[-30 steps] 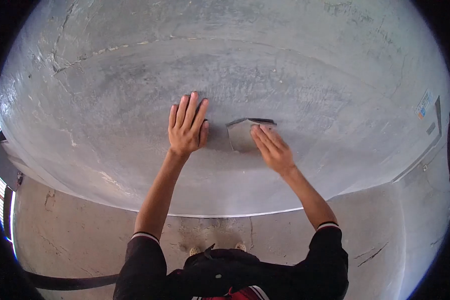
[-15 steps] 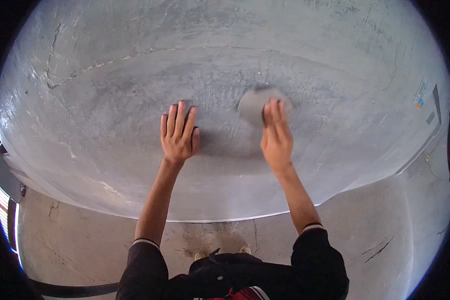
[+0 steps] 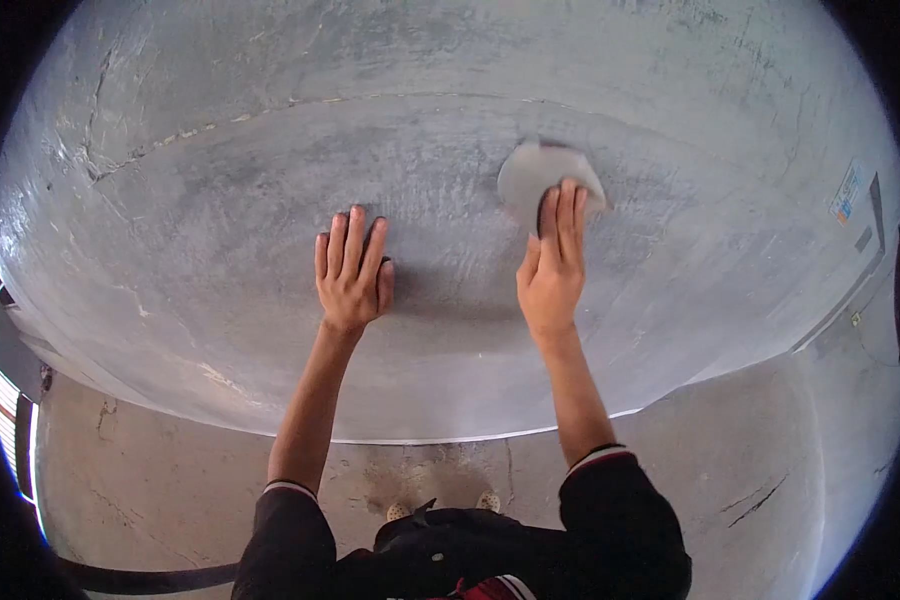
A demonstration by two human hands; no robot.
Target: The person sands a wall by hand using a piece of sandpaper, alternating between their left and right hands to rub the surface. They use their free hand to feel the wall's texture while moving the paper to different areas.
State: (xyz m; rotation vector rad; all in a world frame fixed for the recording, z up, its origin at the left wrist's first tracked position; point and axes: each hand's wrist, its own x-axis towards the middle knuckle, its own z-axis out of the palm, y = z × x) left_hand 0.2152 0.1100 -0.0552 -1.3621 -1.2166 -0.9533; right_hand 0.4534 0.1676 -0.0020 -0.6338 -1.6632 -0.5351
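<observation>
My left hand [image 3: 354,285] lies flat against a large grey surface [image 3: 440,370], its fingers spread and nothing in it. To its right, my right hand [image 3: 554,275] presses a round grey sheet of sandpaper [image 3: 542,172] onto the same surface. The fingers lie together over the sheet's lower part, and the thumb is mostly hidden. The sheet looks thin, with its top and right edges slightly lifted. Around both hands the surface is streaked with darker patches and scuffs.
A rough seam [image 3: 205,130] arcs across the surface above my hands. At the right is a small label [image 3: 847,192] beside a dark strip. Below lies a concrete floor [image 3: 700,440] with cracks, where the tips of my shoes [image 3: 488,501] show.
My right hand has slid the sandpaper up and slightly to the right along the surface. The left hand stays almost in place.
</observation>
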